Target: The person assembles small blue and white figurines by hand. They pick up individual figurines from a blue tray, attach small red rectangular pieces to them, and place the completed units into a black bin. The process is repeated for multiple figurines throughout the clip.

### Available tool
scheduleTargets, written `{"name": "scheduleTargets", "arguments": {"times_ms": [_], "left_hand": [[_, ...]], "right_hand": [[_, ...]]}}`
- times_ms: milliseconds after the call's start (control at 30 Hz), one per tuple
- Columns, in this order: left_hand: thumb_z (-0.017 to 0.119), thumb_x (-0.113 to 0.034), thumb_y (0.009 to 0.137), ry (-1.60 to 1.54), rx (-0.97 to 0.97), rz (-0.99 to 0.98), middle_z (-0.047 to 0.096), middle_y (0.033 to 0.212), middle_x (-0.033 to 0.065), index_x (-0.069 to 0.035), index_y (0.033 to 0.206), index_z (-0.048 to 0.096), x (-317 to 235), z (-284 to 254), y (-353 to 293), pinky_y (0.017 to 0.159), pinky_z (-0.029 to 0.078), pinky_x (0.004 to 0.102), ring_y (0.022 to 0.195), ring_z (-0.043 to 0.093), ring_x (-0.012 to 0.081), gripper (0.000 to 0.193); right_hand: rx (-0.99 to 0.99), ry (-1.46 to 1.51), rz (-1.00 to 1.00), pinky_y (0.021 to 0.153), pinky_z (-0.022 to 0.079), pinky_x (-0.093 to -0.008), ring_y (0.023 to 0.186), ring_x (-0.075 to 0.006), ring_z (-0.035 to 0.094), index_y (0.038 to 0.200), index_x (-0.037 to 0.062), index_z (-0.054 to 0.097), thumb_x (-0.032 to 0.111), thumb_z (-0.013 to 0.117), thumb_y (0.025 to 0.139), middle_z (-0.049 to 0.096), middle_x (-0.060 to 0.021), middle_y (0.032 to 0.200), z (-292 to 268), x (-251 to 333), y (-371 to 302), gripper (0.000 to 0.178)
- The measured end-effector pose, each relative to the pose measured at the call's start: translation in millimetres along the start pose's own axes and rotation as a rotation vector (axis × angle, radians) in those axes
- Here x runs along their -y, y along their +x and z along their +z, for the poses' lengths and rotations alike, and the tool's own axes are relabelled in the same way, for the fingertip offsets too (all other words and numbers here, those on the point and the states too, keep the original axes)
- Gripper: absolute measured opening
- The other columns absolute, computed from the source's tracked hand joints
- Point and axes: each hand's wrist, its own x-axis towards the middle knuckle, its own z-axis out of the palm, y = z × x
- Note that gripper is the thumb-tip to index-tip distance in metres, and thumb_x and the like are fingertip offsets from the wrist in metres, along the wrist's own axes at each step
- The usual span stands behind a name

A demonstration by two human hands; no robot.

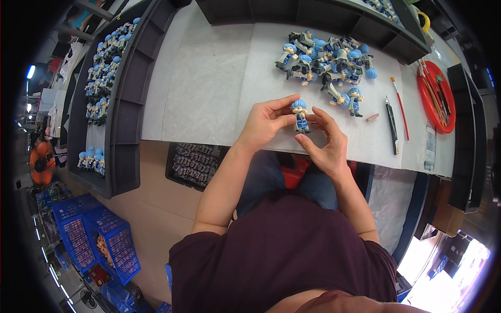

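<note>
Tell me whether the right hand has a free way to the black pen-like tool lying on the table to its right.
Probably yes. The right hand sits left of the black pen-like tool, with only bare table between them. But both hands hold a blue-haired figure, so its grip is occupied.

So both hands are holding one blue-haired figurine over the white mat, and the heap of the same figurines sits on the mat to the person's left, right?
Not quite. The heap of figurines lies ahead and to the person's right, not the left, as the head view shows. The left hand and right hand do hold one blue-haired figurine over the white mat.
</note>
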Motion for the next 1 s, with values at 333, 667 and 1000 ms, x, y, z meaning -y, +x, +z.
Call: {"name": "scheduleTargets", "arguments": {"times_ms": [333,667,1000], "left_hand": [[0.057,0.008,0.080,0.013,0.027,0.063,0.062,0.106,0.0089,-0.002,0.120,0.055,3.4,-1.1,0.0,0.086,0.047,0.0259,0.096,0.059,0.0137,0.042],[0.051,0.002,0.087,-0.025,-0.003,0.063,0.063,0.103,0.0094,0.000,0.117,0.057,3.0,1.1,0.6,0.078,0.050,0.0251,0.089,0.060,0.0126,0.031],[0.054,-0.004,0.089,-0.034,-0.051,0.014,0.064,0.093,0.0036,-0.001,0.114,0.060,4.4,1.7,2.2,0.070,0.049,0.0207,0.076,0.056,0.0068,0.026]], "right_hand": [[-0.001,-0.029,-0.036,0.078,0.049,-0.0326,0.087,-0.0239,0.063,0.118,-0.0003,0.051,0.013,0.078,0.068,0.063,-0.0143,0.093,0.8,-4.5,-1.3,0.059],[-0.011,0.026,-0.033,0.077,0.050,-0.0317,0.085,-0.0206,0.062,0.120,-0.0004,0.048,0.011,0.078,0.069,0.062,-0.0131,0.091,0.5,-3.8,-2.5,0.061],[-0.018,0.118,-0.012,0.070,0.054,-0.0287,0.078,-0.0155,0.062,0.122,-0.0012,0.045,0.008,0.077,0.070,0.060,-0.0107,0.086,2.5,0.1,-3.4,0.062]]}}
